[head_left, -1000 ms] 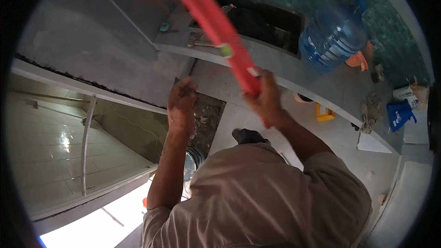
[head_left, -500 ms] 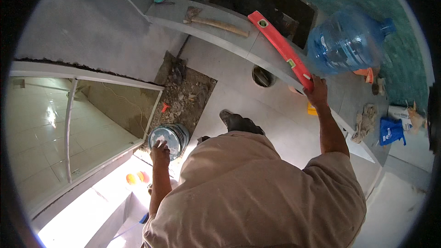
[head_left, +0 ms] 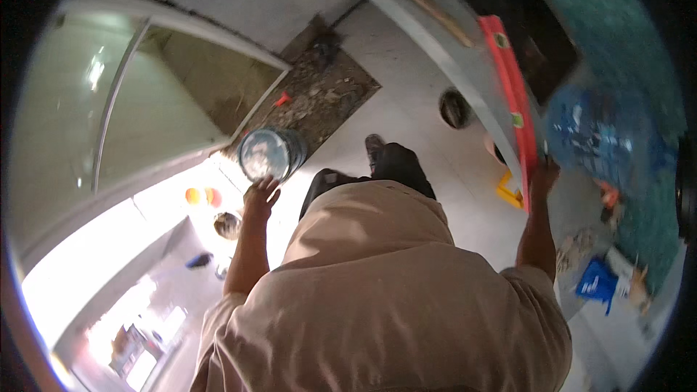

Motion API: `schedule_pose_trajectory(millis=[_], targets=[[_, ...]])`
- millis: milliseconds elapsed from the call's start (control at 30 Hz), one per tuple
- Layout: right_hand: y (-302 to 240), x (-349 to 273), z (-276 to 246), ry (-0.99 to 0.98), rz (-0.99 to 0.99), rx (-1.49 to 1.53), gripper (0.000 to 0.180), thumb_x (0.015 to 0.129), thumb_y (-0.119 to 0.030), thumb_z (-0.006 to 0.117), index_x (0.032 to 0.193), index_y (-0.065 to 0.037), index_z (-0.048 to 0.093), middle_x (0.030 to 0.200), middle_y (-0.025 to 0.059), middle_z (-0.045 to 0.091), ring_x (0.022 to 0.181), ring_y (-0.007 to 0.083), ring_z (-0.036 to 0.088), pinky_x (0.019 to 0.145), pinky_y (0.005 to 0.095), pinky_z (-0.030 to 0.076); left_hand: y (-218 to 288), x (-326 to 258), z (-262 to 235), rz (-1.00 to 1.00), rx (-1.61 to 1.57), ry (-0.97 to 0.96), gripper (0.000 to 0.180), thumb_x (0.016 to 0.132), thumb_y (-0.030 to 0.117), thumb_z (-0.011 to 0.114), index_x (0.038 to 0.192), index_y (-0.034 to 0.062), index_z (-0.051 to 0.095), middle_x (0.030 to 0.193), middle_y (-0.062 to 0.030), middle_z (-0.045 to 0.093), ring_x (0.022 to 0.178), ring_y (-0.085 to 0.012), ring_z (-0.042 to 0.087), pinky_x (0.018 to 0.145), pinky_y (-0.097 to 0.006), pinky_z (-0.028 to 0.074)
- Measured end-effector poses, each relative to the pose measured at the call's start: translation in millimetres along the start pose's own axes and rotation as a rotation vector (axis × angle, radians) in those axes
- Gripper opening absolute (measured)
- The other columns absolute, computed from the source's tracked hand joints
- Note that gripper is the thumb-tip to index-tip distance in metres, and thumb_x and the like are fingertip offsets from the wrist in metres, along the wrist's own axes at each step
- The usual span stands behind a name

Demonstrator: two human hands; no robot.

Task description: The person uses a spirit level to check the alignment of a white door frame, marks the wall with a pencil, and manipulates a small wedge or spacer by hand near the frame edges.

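My right hand (head_left: 543,176) is closed around the near end of a red spirit level (head_left: 512,94). The level stretches away along the front of the grey countertop (head_left: 475,76); whether it rests on the counter I cannot tell. To its left, a tool with a wooden handle (head_left: 435,16) lies on the counter, its head blurred. On the right stands or lies a large clear blue water jug (head_left: 602,131), smeared by motion. My left hand (head_left: 263,194) hangs empty with its fingers apart, close to the near side of a lidded bucket (head_left: 266,155).
Beyond the bucket is a patch of rubble (head_left: 337,91) with a small orange object (head_left: 282,99). A round dark-mouthed container (head_left: 455,108) and a yellow object (head_left: 509,190) are by the counter's base. A blue bag (head_left: 597,281) lies at right; a glass panel (head_left: 163,94) stands left.
The view has turned, so the counter, level and jug sit farther right. The level now points more straight ahead, still in my right hand. My legs have shifted in a step.
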State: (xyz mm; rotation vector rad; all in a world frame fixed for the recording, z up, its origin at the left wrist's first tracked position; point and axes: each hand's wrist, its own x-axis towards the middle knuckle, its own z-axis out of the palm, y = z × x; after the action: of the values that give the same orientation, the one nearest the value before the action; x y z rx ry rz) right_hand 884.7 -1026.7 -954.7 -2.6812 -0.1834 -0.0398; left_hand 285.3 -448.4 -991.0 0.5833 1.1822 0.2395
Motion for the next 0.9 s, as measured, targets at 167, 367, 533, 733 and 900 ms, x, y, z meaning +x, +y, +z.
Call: schedule_pose_trajectory(millis=[167, 367, 533, 733, 900], targets=[[-1.8, 2.7, -4.5, 0.019, 0.027, -0.238, 0.039, 0.094, -0.024, 0.055, 0.117, 0.005, 0.068, 0.116, 0.0235, 0.066, 0.106, 0.0377, 0.062, 0.095, 0.0452, 0.047, -2.3, -14.8, 30.9, 0.551, 1.616, 0.028, 0.041, 0.091, -0.002, 0.053, 0.132, -0.0013, 0.058, 0.132, -0.0071, 0.065, 0.104, -0.0161, 0.065, 0.084, -0.024, 0.053], [-40.2, 12.9, -10.9, -0.145, 0.197, 0.103, 0.036, 0.092, -0.026, 0.057, 0.106, 0.002, 0.073, 0.097, 0.0182, 0.072, 0.092, 0.0346, 0.069, 0.085, 0.0430, 0.052, -30.5, -0.9, 3.5, 0.263, 0.611, 0.002, 0.039, 0.098, 0.006, 0.055, 0.135, -0.0039, 0.051, 0.119, -0.0134, 0.069, 0.087, -0.0154, 0.064, 0.068, -0.022, 0.052], [27.8, 31.5, -22.7, -0.172, -0.186, -0.677, 0.031, 0.092, -0.029, 0.057, 0.099, -0.003, 0.075, 0.094, 0.0138, 0.072, 0.084, 0.0325, 0.068, 0.083, 0.0415, 0.054, -4.3, -33.4, 40.1, -0.060, -0.014, 0.312, 0.030, 0.101, 0.010, 0.055, 0.129, -0.0022, 0.052, 0.115, -0.0139, 0.070, 0.086, -0.0135, 0.064, 0.067, -0.022, 0.052], [-106.7, -10.7, 31.5, 0.343, -0.515, -0.121, 0.021, 0.086, -0.009, 0.064, 0.105, -0.007, 0.073, 0.094, 0.0152, 0.070, 0.086, 0.0351, 0.067, 0.079, 0.0423, 0.054, -47.2, -21.1, -13.2, 0.160, 0.174, -0.038, 0.044, 0.093, 0.002, 0.060, 0.136, -0.0020, 0.052, 0.091, -0.0076, 0.070, 0.077, -0.0155, 0.068, 0.070, -0.030, 0.057], [-330.3, -174.0, 121.3, -0.536, -0.886, 0.329, 0.038, 0.088, 0.006, 0.053, 0.122, -0.003, 0.067, 0.115, 0.0154, 0.064, 0.116, 0.0293, 0.060, 0.099, 0.0376, 0.048, -15.2, -27.4, 81.9, -0.092, 0.340, -0.114, 0.052, 0.082, 0.000, 0.071, 0.131, -0.0033, 0.055, 0.093, -0.0157, 0.070, 0.077, -0.0230, 0.071, 0.071, -0.033, 0.061]])
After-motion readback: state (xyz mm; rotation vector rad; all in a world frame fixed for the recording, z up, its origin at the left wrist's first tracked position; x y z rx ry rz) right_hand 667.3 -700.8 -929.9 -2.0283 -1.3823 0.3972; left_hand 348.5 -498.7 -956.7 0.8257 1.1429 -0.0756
